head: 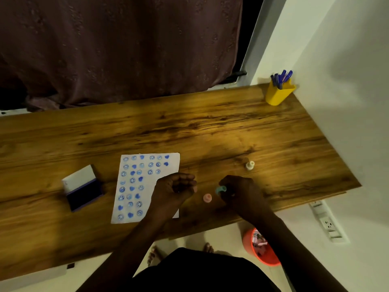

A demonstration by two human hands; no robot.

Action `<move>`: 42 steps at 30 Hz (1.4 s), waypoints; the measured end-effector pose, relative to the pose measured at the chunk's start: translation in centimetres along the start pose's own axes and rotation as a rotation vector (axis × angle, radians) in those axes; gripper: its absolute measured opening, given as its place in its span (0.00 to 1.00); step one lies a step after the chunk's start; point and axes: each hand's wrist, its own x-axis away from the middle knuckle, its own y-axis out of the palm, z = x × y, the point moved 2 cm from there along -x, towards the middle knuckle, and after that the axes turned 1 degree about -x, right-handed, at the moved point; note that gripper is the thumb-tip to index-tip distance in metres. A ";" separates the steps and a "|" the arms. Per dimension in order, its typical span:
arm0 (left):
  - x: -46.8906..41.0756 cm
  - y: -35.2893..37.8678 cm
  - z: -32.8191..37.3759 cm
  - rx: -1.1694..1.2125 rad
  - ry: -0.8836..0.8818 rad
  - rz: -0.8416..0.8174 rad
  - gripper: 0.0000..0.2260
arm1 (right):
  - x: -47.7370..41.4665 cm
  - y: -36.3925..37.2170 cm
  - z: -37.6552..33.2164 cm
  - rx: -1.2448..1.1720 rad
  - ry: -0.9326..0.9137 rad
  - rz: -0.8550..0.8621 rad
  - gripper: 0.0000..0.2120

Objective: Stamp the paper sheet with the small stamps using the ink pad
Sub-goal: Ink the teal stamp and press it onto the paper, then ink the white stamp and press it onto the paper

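Note:
A white paper sheet (145,186) covered with several blue smiley and heart prints lies on the wooden desk (210,127). An open ink pad (83,189) with a dark blue pad and raised white lid sits left of the sheet. My left hand (174,190) rests curled over the sheet's right edge, and nothing shows in it. My right hand (240,190) grips a small teal stamp (220,189) just right of the sheet. A pink stamp (207,198) stands on the desk between my hands. Further right, a cream stamp (250,165) lies on the desk.
A yellow pen holder (277,94) with blue pens stands at the desk's far right corner by the wall. An orange bin (261,247) sits on the floor below the desk's near edge. A dark curtain hangs behind the desk.

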 end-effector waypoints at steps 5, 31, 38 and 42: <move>0.0 0.6 0.0 -0.012 -0.006 -0.002 0.12 | -0.1 1.2 0.7 0.098 0.031 -0.095 0.17; -1.0 2.5 -0.7 -0.115 0.039 0.007 0.11 | -4.2 -4.3 8.1 0.227 0.143 0.293 0.19; -1.1 3.0 -0.5 -0.097 0.025 0.015 0.11 | -5.2 -3.3 9.5 0.202 0.165 0.237 0.14; -1.0 3.0 -0.4 -0.091 0.019 0.020 0.11 | -5.8 -3.5 9.1 0.226 0.157 0.227 0.06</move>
